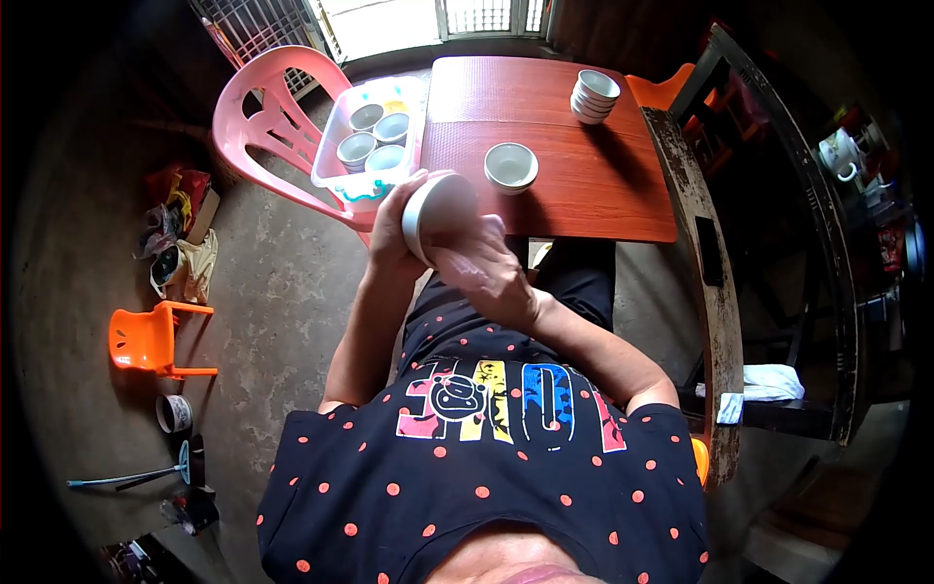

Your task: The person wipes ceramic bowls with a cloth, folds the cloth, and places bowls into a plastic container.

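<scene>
In the head view, my left hand (391, 237) grips a white bowl (446, 206) from its outer side, tilted so its mouth faces right. My right hand (508, 284) is closed on a thin pinkish cloth (461, 270) pressed at the bowl's lower rim. Part of that cloth and some fingers are blurred. Just beyond my hands, another white bowl (511, 166) stands upright on the red-brown table (574, 209). Farther back on the right is a stack of several bowls (592, 96).
A clear plastic bin (336, 175) holding several bowls rests on a pink chair (255, 109) left of the table. Along the right runs a worn wooden ledge (722, 384) with a dark phone (708, 251). An orange stool (144, 340) stands on the floor at left.
</scene>
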`<state>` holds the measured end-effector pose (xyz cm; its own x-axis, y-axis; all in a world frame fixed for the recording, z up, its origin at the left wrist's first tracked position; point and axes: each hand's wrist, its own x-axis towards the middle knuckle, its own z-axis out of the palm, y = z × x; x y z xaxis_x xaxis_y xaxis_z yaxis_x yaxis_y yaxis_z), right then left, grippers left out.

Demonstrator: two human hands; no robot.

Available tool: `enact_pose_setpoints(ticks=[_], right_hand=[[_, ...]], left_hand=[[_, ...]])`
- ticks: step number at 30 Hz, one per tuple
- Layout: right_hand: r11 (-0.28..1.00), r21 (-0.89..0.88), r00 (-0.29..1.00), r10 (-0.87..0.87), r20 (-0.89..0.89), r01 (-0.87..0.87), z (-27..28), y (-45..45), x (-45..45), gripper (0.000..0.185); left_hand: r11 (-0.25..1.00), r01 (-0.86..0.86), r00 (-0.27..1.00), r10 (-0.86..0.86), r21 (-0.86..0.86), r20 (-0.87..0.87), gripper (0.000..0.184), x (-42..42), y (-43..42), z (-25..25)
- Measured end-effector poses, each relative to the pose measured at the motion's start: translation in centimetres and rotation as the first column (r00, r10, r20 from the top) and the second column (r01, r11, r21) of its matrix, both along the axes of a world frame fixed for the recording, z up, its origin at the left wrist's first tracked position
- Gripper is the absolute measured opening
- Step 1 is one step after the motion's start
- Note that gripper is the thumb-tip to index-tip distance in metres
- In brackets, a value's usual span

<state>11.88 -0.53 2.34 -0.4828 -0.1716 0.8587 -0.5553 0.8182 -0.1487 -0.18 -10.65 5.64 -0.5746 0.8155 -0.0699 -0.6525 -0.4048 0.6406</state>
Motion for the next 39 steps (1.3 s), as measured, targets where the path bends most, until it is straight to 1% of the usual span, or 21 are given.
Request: enact_pose_setpoints(ticks=[2,5,6,7,8,11,12,14,17,19,21,22,23,25,27,29,31,33,35,37,39], right_hand=[[0.832,-0.553,0.861,0.255,0.440,0.036,-0.8,-0.6,1.0,0.025],[0.178,-0.983,0.710,0.686,0.159,0.048,4.3,-2.1,2.5,0.035],[0.130,-0.991,0.711,0.693,0.120,0.040,4.5,-2.1,2.5,0.027],[0.084,-0.996,0.710,0.699,0.080,0.029,4.5,-2.1,2.5,0.020],[0.646,-0.763,0.818,0.447,0.362,-0.015,1.8,-1.7,2.1,0.012],[0.977,-0.210,0.996,-0.016,0.086,0.034,0.9,-1.8,1.2,0.046],[0.892,-0.452,0.950,0.115,0.291,0.030,0.9,-1.9,1.5,0.038],[0.570,-0.809,0.766,0.453,0.456,0.145,1.6,-1.6,2.6,0.023],[-0.119,-0.992,0.784,0.619,-0.053,0.027,2.3,-0.3,1.2,0.014],[-0.169,-0.985,0.762,0.636,-0.123,-0.018,2.7,0.9,0.6,0.014],[0.050,-0.996,0.777,0.623,0.087,0.072,3.3,0.9,1.5,0.015],[0.222,-0.967,0.799,0.554,0.234,0.129,3.2,0.3,2.2,0.014],[0.380,-0.904,0.809,0.460,0.367,0.194,3.0,-0.1,2.6,0.014],[0.966,-0.256,0.997,0.061,0.049,-0.046,1.4,0.4,1.2,0.030],[0.989,-0.145,0.999,-0.007,0.050,0.014,0.3,0.1,1.2,0.034],[0.874,-0.486,0.965,0.100,0.242,0.032,0.6,-0.8,2.1,0.023],[0.320,-0.935,0.869,0.405,0.283,0.154,1.2,-1.9,2.8,0.018],[-0.009,-0.999,0.814,0.580,0.031,0.044,2.2,-0.3,2.3,0.026],[-0.337,-0.938,0.905,0.418,-0.076,0.076,4.9,-0.2,1.2,0.020],[-0.306,-0.947,0.903,0.427,-0.043,0.100,5.1,0.5,1.5,0.016],[-0.093,-0.995,0.856,0.516,-0.014,0.039,3.4,1.2,1.9,0.016]], left_hand=[[1.000,-0.009,0.998,0.010,-0.020,0.067,0.033,0.3,0.6,-0.7],[0.865,-0.502,0.623,0.375,0.017,-0.687,0.043,3.2,1.1,-1.0],[0.807,-0.576,0.474,0.462,0.133,-0.750,0.045,3.9,1.4,-0.9],[0.872,-0.485,0.605,0.382,0.057,-0.699,0.044,3.5,1.0,-0.7],[0.925,-0.380,0.717,0.289,-0.008,-0.634,0.044,2.6,0.4,-0.3],[0.995,-0.099,0.949,0.086,-0.029,-0.302,0.040,1.5,0.3,1.1],[0.972,-0.215,0.891,0.156,-0.094,-0.427,0.037,1.5,0.5,0.6],[0.915,-0.386,0.746,0.236,-0.117,-0.623,0.029,2.2,0.7,0.0],[0.821,-0.443,-0.016,0.394,0.360,-0.919,0.033,2.0,1.0,-2.3],[0.840,-0.381,-0.313,0.275,0.385,-0.909,0.044,0.6,0.9,-2.6],[0.876,-0.413,0.005,0.274,0.248,-0.962,0.056,1.1,0.5,-2.0],[0.965,-0.246,0.681,0.237,0.088,-0.693,0.065,2.5,0.8,-2.4],[0.995,-0.098,0.885,0.071,-0.035,-0.461,0.070,1.2,0.5,-3.2],[0.965,0.258,0.962,-0.262,-0.056,-0.082,0.074,0.9,-0.4,-1.5],[0.967,0.231,0.969,-0.238,-0.106,-0.062,0.071,1.2,-0.4,-1.7],[0.978,0.207,0.918,-0.208,-0.037,-0.338,0.062,0.9,-0.2,-2.8],[0.982,-0.087,0.756,-0.044,-0.168,-0.653,0.063,2.2,0.0,-2.5],[0.990,-0.138,0.598,0.065,-0.023,-0.799,0.064,2.2,0.3,-3.7],[0.966,-0.240,-0.008,0.099,0.098,-0.995,0.092,0.7,0.6,-5.0],[0.954,-0.289,-0.266,-0.003,0.077,-0.964,0.102,1.0,0.0,-3.7],[0.998,-0.054,0.420,0.038,0.017,-0.907,0.098,2.1,-0.5,-2.0]])
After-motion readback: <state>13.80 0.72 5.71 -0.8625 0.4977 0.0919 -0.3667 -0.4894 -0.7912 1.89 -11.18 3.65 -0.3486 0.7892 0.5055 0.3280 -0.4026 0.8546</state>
